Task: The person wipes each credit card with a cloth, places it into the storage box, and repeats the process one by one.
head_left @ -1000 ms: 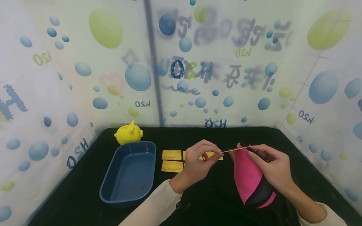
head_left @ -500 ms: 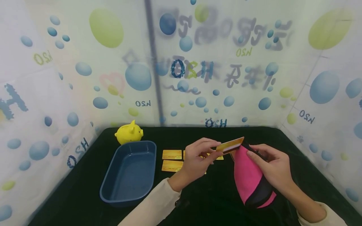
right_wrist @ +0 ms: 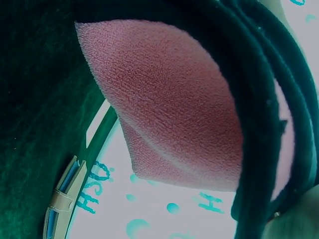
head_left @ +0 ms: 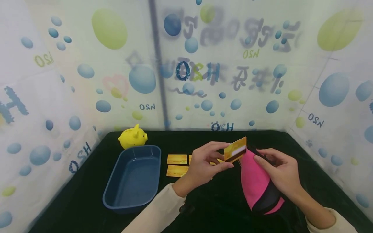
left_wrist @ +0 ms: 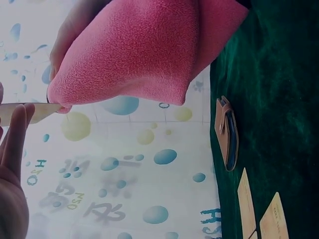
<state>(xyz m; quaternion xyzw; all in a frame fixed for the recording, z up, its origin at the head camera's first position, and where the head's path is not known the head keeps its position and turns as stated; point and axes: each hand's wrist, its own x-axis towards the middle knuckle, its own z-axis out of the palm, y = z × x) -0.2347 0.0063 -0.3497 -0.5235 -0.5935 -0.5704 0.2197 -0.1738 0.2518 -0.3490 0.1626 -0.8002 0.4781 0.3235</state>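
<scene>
The left hand [head_left: 208,163] pinches a gold card [head_left: 234,150] between thumb and fingers, lifted above the worktop [head_left: 221,204] and tilted so that its dark stripe and white strip face the head camera. The card lies between the two hands, its far end right at the upper edge of a pink plush item [head_left: 254,181]; whether the two touch, I cannot tell. The right hand [head_left: 281,166] grips that item by its black trim [right_wrist: 256,114], thumb on the near side, and the pink body hangs down below the grip. The hands are apart from each other, with the card and the plush edge between them.

Behind the plush item sits a brown wallet [left_wrist: 227,133] with a strap; in the head view it is almost wholly hidden, while both wrist views show it on the dark green worktop. More gold cards [head_left: 177,159] lie in two rows to the left of the wallet, and the left hand and its pale sleeve [head_left: 163,210] block sight of several of them, so their number is unclear. Left of these cards is a blue tray [head_left: 159,174], with a yellow piggy bank [head_left: 133,138] just behind it. A bubble-patterned curtain [head_left: 204,110] encloses the worktop.
</scene>
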